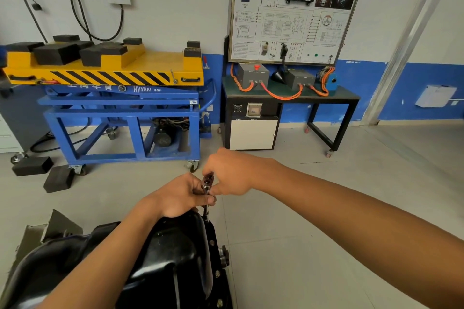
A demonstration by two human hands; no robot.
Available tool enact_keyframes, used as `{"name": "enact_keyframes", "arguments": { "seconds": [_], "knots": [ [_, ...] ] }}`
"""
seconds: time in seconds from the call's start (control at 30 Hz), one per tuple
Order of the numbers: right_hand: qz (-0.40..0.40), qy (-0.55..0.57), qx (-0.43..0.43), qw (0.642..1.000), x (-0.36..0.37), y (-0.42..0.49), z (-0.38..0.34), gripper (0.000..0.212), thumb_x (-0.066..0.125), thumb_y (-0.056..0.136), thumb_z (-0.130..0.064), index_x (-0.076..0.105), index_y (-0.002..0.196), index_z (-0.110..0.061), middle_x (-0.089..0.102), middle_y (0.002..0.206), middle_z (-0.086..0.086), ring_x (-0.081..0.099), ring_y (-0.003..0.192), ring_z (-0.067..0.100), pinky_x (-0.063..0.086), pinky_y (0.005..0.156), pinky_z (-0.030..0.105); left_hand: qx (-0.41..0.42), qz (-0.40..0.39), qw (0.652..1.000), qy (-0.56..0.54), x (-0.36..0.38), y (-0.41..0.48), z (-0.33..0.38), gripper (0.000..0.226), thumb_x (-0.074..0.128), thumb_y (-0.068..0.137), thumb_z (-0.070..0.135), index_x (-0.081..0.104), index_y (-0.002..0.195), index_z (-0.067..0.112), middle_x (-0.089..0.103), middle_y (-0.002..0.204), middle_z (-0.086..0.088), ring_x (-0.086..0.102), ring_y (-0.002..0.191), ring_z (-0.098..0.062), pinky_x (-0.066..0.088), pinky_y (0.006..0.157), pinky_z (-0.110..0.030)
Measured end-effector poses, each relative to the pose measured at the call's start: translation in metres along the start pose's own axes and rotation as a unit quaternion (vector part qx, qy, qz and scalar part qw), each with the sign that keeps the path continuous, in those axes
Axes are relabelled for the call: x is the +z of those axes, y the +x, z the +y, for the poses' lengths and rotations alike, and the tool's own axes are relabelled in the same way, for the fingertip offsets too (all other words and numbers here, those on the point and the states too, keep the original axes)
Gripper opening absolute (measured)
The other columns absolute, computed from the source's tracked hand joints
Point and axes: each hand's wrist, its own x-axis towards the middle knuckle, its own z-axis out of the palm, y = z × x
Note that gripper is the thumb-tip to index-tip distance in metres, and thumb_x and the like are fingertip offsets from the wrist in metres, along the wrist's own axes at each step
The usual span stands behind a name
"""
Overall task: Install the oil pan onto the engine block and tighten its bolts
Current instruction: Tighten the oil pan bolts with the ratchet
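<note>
– Left hand (179, 195), right hand (232, 174): grip status?
– Left fingers curl round the shaft of the wrench (207, 184). Right fingers pinch the wrench head from above. The two hands touch.
– Wrench position?
– Near upright; its lower end meets the far rim of the pan (165, 256).
– Pan location?
– Lower centre, black, partly under the left forearm. Bolts (217, 273) sit along its right flange.
– Background?
– Blue cart (120, 103) and bench (326, 101) stand against the wall, well apart from the pan.
</note>
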Motion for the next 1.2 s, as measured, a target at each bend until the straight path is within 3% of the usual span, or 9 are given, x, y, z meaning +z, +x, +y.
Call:
{"name": "enact_keyframes", "arguments": {
  "seconds": [0.07, 0.2, 0.37, 0.57, 0.63, 0.8, 0.97, 1.1, 1.2],
  "knots": [
    [0.001, -0.014, 0.016, 1.000, -0.001, -0.001, 0.006, 0.029, 0.070, 0.089, -0.038, 0.073, 0.103, -0.012, 0.065, 0.084, 0.005, 0.061, 0.077, 0.022, 0.056, 0.069, 0.041, -0.001, -0.003, 1.000, -0.008, 0.001, -0.002, 0.003, 0.012, 0.074, 0.091, 0.025, 0.080, 0.082, 0.029, 0.079, 0.092, 0.004, 0.072, 0.093, -0.011, 0.051, 0.078, -0.020],
    [0.018, -0.035, 0.036, 0.999, 0.005, -0.003, 0.009, 0.045, 0.066, 0.088, -0.051, 0.062, 0.071, -0.010, 0.050, 0.060, 0.003, 0.049, 0.054, 0.019, 0.038, 0.048, 0.031, 0.004, 0.010, 1.000, -0.011, 0.003, -0.002, 0.004, 0.015, 0.073, 0.092, 0.028, 0.080, 0.079, 0.029, 0.078, 0.093, -0.002, 0.072, 0.095, -0.018, 0.053, 0.074, -0.029],
    [0.040, -0.002, 0.053, 0.998, 0.016, -0.004, 0.002, 0.042, 0.064, 0.091, -0.047, 0.051, 0.064, -0.017, 0.052, 0.062, 0.002, 0.055, 0.055, 0.019, 0.042, 0.048, 0.031, 0.003, 0.018, 1.000, -0.002, 0.003, -0.001, 0.004, 0.015, 0.075, 0.091, 0.022, 0.079, 0.077, 0.024, 0.078, 0.085, 0.000, 0.071, 0.085, -0.017, 0.054, 0.071, -0.018],
    [0.016, 0.167, 0.127, 0.978, 0.025, -0.001, -0.015, 0.037, 0.056, 0.096, -0.031, 0.058, 0.067, -0.008, 0.064, 0.054, 0.009, 0.066, 0.054, 0.022, 0.051, 0.050, 0.030, -0.009, 0.027, 0.999, 0.037, 0.002, -0.002, 0.004, 0.038, 0.075, 0.088, 0.014, 0.068, 0.053, 0.023, 0.056, 0.054, 0.004, 0.054, 0.058, -0.011, 0.052, 0.066, -0.029],
    [-0.001, 0.259, 0.172, 0.951, 0.028, 0.001, -0.019, 0.034, 0.055, 0.098, -0.030, 0.056, 0.072, -0.007, 0.064, 0.052, 0.009, 0.064, 0.046, 0.016, 0.047, 0.042, 0.023, -0.008, 0.028, 0.999, 0.041, 0.000, -0.003, 0.004, 0.034, 0.075, 0.087, 0.011, 0.065, 0.055, 0.013, 0.052, 0.056, -0.005, 0.048, 0.059, -0.015, 0.045, 0.064, -0.030],
    [-0.020, 0.504, 0.248, 0.827, 0.030, 0.002, -0.026, 0.025, 0.058, 0.100, -0.024, 0.054, 0.103, 0.000, 0.067, 0.063, 0.010, 0.065, 0.044, 0.012, 0.046, 0.039, 0.018, -0.006, 0.030, 0.999, 0.045, -0.001, -0.003, 0.007, 0.054, 0.065, 0.083, -0.005, 0.058, 0.040, 0.026, 0.047, 0.042, 0.008, 0.038, 0.045, -0.003, 0.033, 0.051, -0.015],
    [-0.028, 0.593, 0.275, 0.756, 0.031, 0.002, -0.024, 0.030, 0.062, 0.099, -0.020, 0.057, 0.116, 0.004, 0.070, 0.062, 0.009, 0.068, 0.051, 0.012, 0.052, 0.045, 0.019, -0.005, 0.022, 0.999, 0.040, -0.002, -0.004, 0.008, 0.056, 0.059, 0.082, -0.010, 0.063, 0.041, 0.029, 0.051, 0.042, 0.008, 0.042, 0.045, -0.002, 0.035, 0.051, -0.012],
    [-0.055, 0.522, 0.246, 0.815, 0.025, -0.002, -0.021, 0.013, 0.070, 0.091, -0.006, 0.063, 0.095, 0.004, 0.068, 0.061, 0.008, 0.067, 0.049, 0.009, 0.052, 0.045, 0.018, 0.004, 0.009, 1.000, 0.030, -0.002, -0.006, 0.007, 0.025, 0.069, 0.086, -0.002, 0.075, 0.065, 0.009, 0.065, 0.063, -0.019, 0.048, 0.058, -0.012, 0.041, 0.061, -0.025],
    [-0.103, 0.392, 0.222, 0.887, 0.009, -0.002, -0.016, 0.012, 0.071, 0.089, -0.003, 0.062, 0.092, 0.005, 0.067, 0.065, 0.009, 0.067, 0.054, 0.012, 0.053, 0.048, 0.019, 0.007, -0.011, 1.000, -0.004, -0.001, -0.005, 0.007, 0.016, 0.074, 0.090, 0.013, 0.079, 0.075, 0.009, 0.062, 0.066, -0.013, 0.045, 0.064, -0.019, 0.040, 0.066, -0.029]
  ]
}}
